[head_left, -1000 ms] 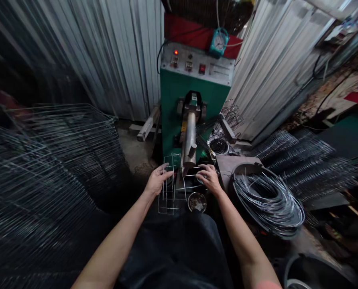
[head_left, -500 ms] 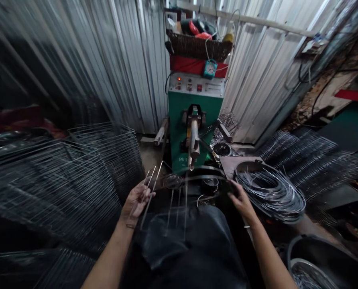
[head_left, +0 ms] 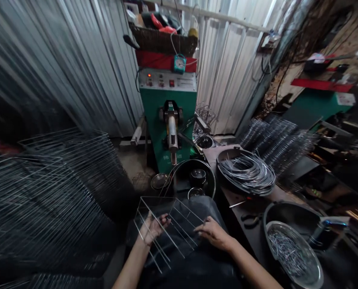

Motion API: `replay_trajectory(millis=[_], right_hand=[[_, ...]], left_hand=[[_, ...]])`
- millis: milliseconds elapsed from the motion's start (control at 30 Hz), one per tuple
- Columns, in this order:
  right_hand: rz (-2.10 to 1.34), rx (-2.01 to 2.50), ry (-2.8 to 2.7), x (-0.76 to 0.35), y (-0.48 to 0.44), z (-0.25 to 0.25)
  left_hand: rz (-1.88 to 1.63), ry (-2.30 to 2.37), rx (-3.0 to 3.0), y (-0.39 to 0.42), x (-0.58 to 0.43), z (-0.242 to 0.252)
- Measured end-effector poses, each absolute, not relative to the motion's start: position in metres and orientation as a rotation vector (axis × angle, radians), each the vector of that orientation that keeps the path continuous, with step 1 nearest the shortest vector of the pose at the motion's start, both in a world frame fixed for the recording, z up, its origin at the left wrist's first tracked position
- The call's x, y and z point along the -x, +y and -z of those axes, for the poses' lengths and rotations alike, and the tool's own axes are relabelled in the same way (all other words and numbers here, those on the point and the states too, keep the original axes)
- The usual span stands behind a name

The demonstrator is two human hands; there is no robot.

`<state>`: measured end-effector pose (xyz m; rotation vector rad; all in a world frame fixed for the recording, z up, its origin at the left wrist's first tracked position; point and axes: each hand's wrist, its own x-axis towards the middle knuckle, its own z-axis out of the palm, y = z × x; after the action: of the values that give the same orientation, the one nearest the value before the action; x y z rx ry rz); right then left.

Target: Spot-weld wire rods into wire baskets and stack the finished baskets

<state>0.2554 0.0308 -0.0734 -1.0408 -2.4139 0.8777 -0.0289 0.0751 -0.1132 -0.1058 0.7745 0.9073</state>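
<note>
A bent, thin metal wire frame (head_left: 173, 241) with several parallel rods hangs tilted above my dark-covered lap (head_left: 203, 261). My left hand (head_left: 153, 228) is palm up under its left side, with wires crossing in front and the fingers loosely curled around them. At the right side, my right hand (head_left: 210, 232) pinches the frame's edge between thumb and fingers. Beyond the frame, a large round black tub (head_left: 213, 180) holds small round dishes (head_left: 198, 174). The green machine (head_left: 150, 120) stands past it with its rod-like electrode (head_left: 172, 128) pointing toward me.
Stacked wire racks (head_left: 61, 188) fill the left side. On the right bench are a pan of wire pieces (head_left: 248, 172), pliers (head_left: 251, 220), and a black basin (head_left: 267, 212) with a bowl of short metal pieces (head_left: 287, 249). More bundled wirework (head_left: 278, 140) lies behind.
My view has turned right. Both hands have come lower and closer together over my lap. The wire frame moved from upright at my left hand to tilted between both hands.
</note>
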Motion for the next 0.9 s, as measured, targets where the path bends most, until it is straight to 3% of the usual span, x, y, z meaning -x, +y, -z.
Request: replay_trajectory(millis=[133, 267, 433, 667, 800, 900], right_hand=[[-0.697, 1.138, -2.333, -0.235, 0.05, 0.065], [-0.751, 1.231, -2.152, -0.212, 0.075, 0.059], [-0.92, 1.14, -2.04, -0.184, 0.078, 0.056], [-1.394, 1.163, -1.511, -0.196, 0.097, 0.048], [-1.311, 1.303, -0.918, -0.213, 0.148, 0.032], [-1.384, 1.357, -0.812, -0.216, 0.177, 0.023]], left_hand=[[-0.844, 1.076, -0.095, 0.065, 0.035, 0.125], [-1.166, 1.59, -0.518, 0.034, 0.034, 0.115], [-1.316, 1.52, -1.272, 0.014, 0.006, 0.081], [-1.301, 1.544, -0.966, 0.022, -0.016, 0.082], [-1.3, 1.522, -0.979, 0.018, -0.018, 0.084], [-1.304, 1.509, -1.003, 0.016, -0.021, 0.083]])
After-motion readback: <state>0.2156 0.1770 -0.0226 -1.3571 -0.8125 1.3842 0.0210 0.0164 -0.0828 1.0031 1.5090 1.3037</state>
